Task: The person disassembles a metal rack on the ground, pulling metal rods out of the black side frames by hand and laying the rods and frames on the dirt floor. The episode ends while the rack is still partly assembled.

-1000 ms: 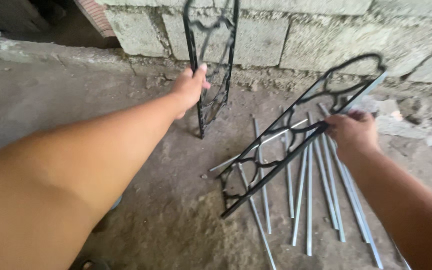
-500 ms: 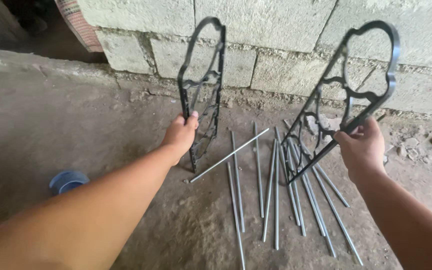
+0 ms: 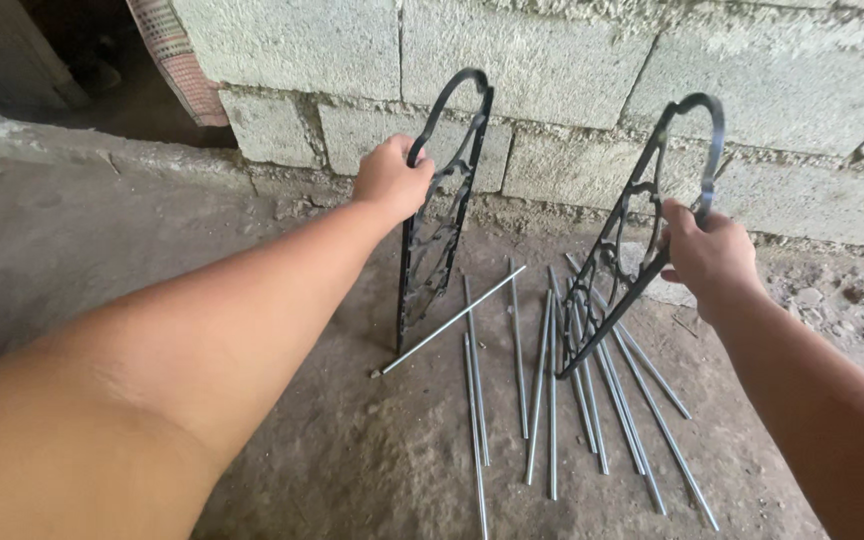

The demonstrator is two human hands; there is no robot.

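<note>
Two black ornate metal frames with arched tops stand upright on the concrete floor. My left hand [image 3: 390, 178] grips the near edge of the left frame [image 3: 444, 215] close to its top. My right hand [image 3: 707, 255] is wrapped around the edge of the right frame [image 3: 642, 235], which leans a little to the right, its lower corner resting among the rods. Several thin silver metal rods [image 3: 550, 400] lie loose on the floor between and in front of the frames; one rod [image 3: 449, 321] lies slanted at the foot of the left frame.
A grey concrete block wall [image 3: 552, 70] runs right behind the frames. A dark doorway [image 3: 62, 60] with a patterned cloth [image 3: 174, 60] at its side opens at the upper left. Rubble and small stones [image 3: 852, 300] lie along the wall's foot at the right.
The right frame was lifted off the rods and now stands upright. My left hand slid up the left frame toward its top. The view has moved closer to the wall.
</note>
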